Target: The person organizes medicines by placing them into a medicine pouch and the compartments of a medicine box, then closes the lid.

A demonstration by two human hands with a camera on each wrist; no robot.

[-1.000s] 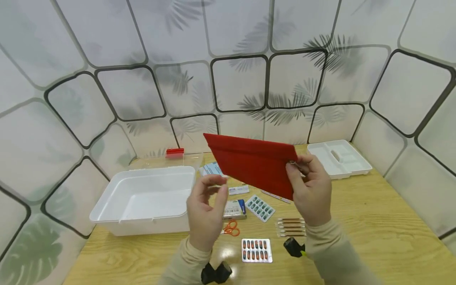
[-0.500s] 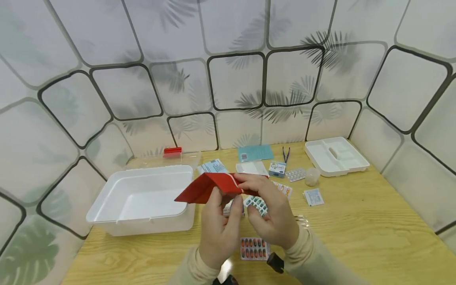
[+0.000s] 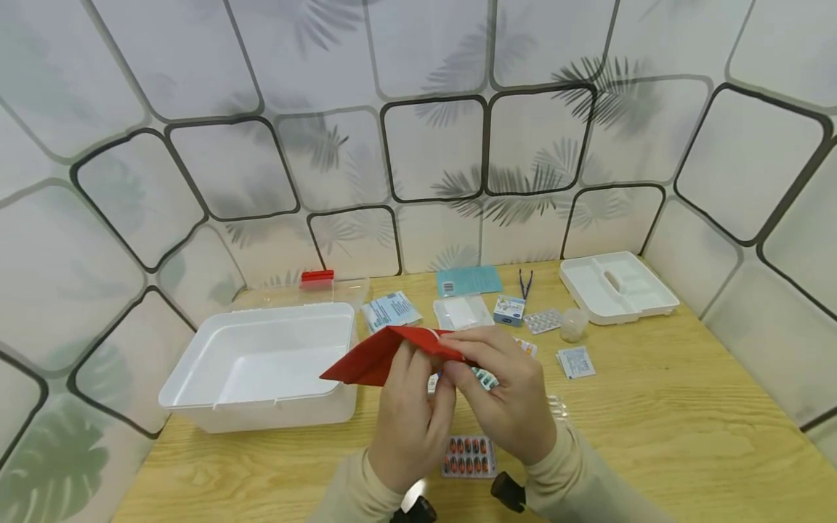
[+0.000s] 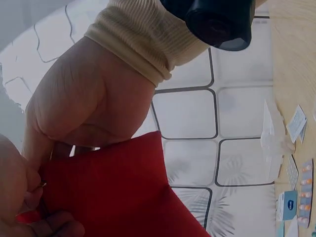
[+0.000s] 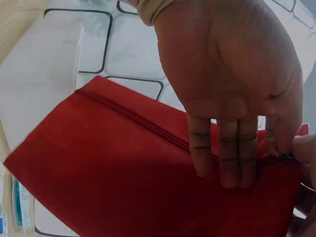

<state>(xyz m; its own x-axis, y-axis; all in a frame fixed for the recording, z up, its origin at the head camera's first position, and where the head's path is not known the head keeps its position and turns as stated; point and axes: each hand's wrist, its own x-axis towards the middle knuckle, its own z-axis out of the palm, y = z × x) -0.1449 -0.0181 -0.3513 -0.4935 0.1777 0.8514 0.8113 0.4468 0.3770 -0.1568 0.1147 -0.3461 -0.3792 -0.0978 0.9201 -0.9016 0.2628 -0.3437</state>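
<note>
Both hands are on a red zip pouch [image 3: 369, 361] held up above the table; its surface bends between them. My left hand [image 3: 408, 428] grips it from the near side, with several fingers lying along its face just below the zip [image 5: 143, 126] in the right wrist view. My right hand [image 3: 513, 403] pinches the pouch's right end. The fingertips of both hands meet around a small metal zip pull [image 4: 43, 184]; which hand holds the pull I cannot tell. The pouch's left corner hangs free near the white box [image 3: 258, 414].
On the wooden table [image 3: 654, 436] lie a red-black capsule blister [image 3: 469, 457], a blue-white packet [image 3: 392, 311], a teal packet [image 3: 468, 280], a small box [image 3: 508, 309], tweezers [image 3: 526, 282], sachets [image 3: 575, 362] and a clear roll [image 3: 574, 325]. A white tray [image 3: 617, 290] stands back right.
A second ago my right hand alone held the pouch up, my left hand apart from it. Both hands have since come together on it, lower down; over the last half second only the fingers shifted slightly.
</note>
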